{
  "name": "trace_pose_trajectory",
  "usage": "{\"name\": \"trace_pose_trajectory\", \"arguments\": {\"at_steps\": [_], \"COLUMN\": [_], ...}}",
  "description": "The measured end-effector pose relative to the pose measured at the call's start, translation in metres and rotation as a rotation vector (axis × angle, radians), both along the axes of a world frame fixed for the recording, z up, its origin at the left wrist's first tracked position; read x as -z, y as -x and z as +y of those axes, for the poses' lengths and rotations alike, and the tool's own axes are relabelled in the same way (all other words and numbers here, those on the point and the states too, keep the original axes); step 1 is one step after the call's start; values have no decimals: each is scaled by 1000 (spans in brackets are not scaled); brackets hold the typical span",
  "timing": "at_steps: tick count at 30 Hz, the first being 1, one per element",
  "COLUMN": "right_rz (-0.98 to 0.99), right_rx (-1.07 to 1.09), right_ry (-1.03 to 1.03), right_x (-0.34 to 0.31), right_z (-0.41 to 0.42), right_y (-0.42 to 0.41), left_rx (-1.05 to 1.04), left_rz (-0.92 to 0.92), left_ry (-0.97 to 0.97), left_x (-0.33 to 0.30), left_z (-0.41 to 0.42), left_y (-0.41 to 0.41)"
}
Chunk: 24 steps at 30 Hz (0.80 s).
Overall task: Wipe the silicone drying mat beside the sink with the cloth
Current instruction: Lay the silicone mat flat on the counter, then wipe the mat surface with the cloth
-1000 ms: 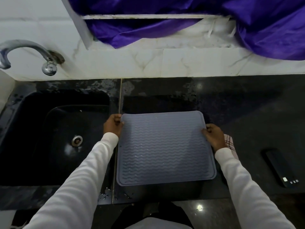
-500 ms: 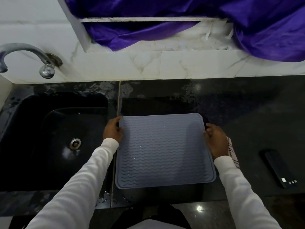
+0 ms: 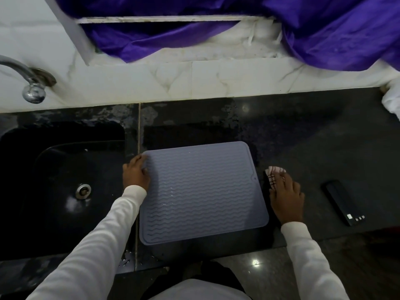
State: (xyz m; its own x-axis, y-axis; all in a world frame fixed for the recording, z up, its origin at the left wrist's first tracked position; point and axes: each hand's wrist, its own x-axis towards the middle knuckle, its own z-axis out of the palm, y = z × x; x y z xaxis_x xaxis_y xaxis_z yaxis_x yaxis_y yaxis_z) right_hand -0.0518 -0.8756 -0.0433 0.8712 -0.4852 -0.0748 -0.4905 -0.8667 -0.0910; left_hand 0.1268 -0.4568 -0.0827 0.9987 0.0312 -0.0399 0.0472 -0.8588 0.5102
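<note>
Two hands are at work on the dark worktop (image 3: 303, 131), one on each side of the grey silicone drying mat (image 3: 201, 191). That mat lies flat near the front edge of the worktop, its left edge just beside the black sink (image 3: 60, 187) and its wavy ribs facing up, with small bright drops scattered over them. The left hand (image 3: 136, 175) rests on the mat's left edge near the far left corner; its fingers curl over the rim, thumb side on the ribbed face, so it appears to pinch the edge (the underside of the rim is hidden, so how far the fingers wrap cannot be told). The right hand (image 3: 285, 197) lies just off the mat's right edge, apart from it, with fingers stretched forward and laid on a pale cloth (image 3: 275, 173) with dark checked lines. Only the far end of the cloth shows past the fingertips; the fingers look fairly straight and pressed down on it rather than closed round it. Both arms wear white sleeves (image 3: 313, 256).

Farther right, well apart from the mat, a dark phone-like slab (image 3: 342, 202) lies on the worktop near its front edge. A metal tap (image 3: 32, 83) stands out of the white marble wall above the sink's far left corner. Purple fabric (image 3: 324, 29) hangs over the ledge behind the worktop.
</note>
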Motion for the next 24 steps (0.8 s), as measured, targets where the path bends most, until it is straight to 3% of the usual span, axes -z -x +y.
{"name": "trace_pose_trajectory", "arguments": {"at_steps": [9, 14, 19, 24], "right_rz": [-133, -410, -530, -365], "right_rx": [138, 108, -8, -162], "right_ry": [-110, -307, -658, -747], "right_x": [-1, -34, -73, -60], "right_z": [-6, -5, 70, 185], "right_y": [-5, -23, -84, -147], "left_rx": [41, 19, 26, 161], "left_rz": [57, 90, 58, 15], "left_ry": [-25, -35, -45, -201], "left_x": [-10, -11, -9, -11], "left_z": [4, 3, 1, 19], "left_y": [1, 0, 4, 1]}}
